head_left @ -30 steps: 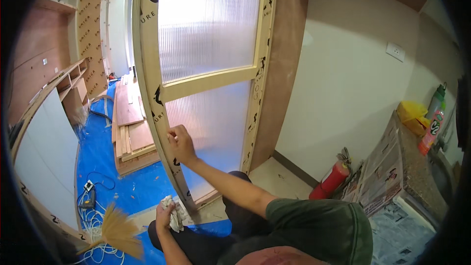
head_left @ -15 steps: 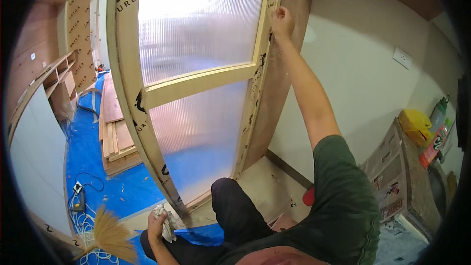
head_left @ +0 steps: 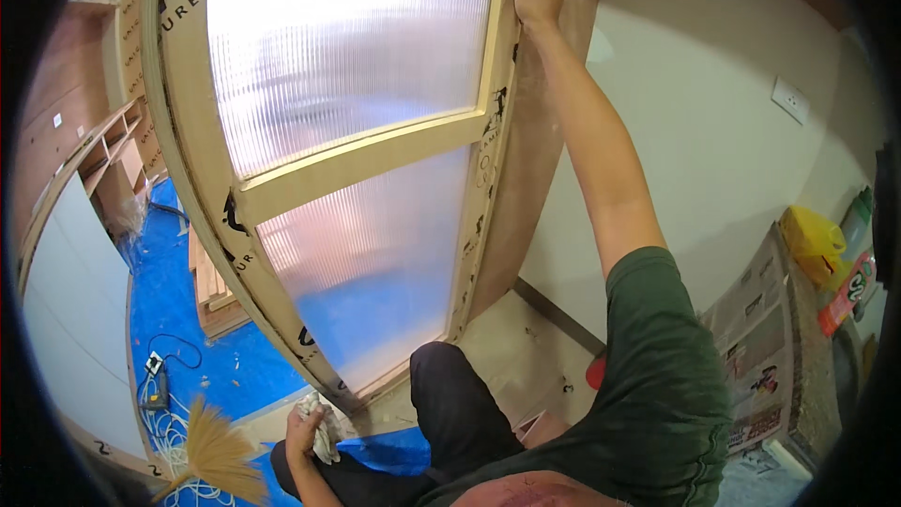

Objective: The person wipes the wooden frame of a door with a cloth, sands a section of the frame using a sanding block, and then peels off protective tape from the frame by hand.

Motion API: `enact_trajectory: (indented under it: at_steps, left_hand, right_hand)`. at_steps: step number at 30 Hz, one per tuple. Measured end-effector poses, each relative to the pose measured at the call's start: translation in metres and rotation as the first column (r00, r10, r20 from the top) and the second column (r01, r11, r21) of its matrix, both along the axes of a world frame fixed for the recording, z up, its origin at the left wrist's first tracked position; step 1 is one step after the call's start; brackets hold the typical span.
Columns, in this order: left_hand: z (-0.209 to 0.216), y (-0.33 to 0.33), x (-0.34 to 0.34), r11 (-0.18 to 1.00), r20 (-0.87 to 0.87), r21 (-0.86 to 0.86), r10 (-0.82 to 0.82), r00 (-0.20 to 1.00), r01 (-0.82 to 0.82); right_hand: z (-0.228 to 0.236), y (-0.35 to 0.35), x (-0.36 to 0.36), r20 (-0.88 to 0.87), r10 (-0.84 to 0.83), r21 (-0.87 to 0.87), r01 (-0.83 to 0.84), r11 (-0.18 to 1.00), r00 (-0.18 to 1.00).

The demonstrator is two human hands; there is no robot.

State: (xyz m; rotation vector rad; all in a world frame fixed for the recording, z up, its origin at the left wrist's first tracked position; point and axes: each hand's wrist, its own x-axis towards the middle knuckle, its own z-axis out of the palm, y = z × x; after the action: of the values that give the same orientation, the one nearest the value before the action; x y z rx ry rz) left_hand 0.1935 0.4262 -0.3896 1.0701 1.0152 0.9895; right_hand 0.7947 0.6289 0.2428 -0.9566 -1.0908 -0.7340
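Observation:
A pale wooden door (head_left: pixel 366 150) with two ribbed translucent panels (head_left: pixel 347 47) stands upright before me. My right arm reaches up to its right stile. There my right hand (head_left: pixel 539 2) is closed, fingers pinched together at the edge of the wood; whatever is between them is too small to make out. Low down, by the door's bottom left corner, my left hand (head_left: pixel 300 434) is closed around a crumpled whitish rag (head_left: pixel 326 439). That hand is over my bent leg, close to my dark trousers.
Blue sheeting (head_left: pixel 216 366) covers the floor at left, with stacked boards (head_left: pixel 221 305), a straw broom (head_left: pixel 221 455) and a coiled white cable (head_left: pixel 169 432). At right, a covered cabinet (head_left: pixel 751 347) holds a yellow plastic bag (head_left: pixel 812 239) and bottles. A wall socket (head_left: pixel 790 99) is above.
The door's left edge appears farther left and hides more of the boards. My right hand appears higher, at about the same spot on the stile. My left hand keeps the rag.

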Motion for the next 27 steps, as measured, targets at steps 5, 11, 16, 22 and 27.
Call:
enact_trajectory:
  at_steps: [5,11,16,22,27]
  left_hand:
    - [0.002,0.000,0.005,1.000,0.000,-0.014,-0.013,1.000,0.013]
    - [-0.004,0.001,0.002,1.000,-0.053,-0.011,0.002,0.999,-0.003]
    - [-0.017,0.003,0.000,0.999,-0.052,-0.050,0.020,0.998,-0.022]
    - [-0.019,0.002,-0.002,1.000,-0.084,-0.023,0.002,0.996,-0.003]
    - [0.012,0.001,0.018,0.999,-0.044,-0.021,-0.039,0.998,0.038]
  right_hand:
    - [-0.003,-0.004,0.014,-0.072,0.126,-0.028,-0.128,0.991,0.989]
    - [-0.014,-0.008,-0.013,0.116,-0.063,-0.062,0.071,0.996,0.991]
    - [-0.012,-0.008,-0.011,0.068,0.037,-0.042,-0.035,0.999,0.997]
    - [-0.027,-0.021,-0.024,0.362,-0.294,0.127,0.266,0.956,0.884]
    - [-0.057,-0.049,-0.015,0.420,-0.062,0.078,0.033,0.996,0.905]
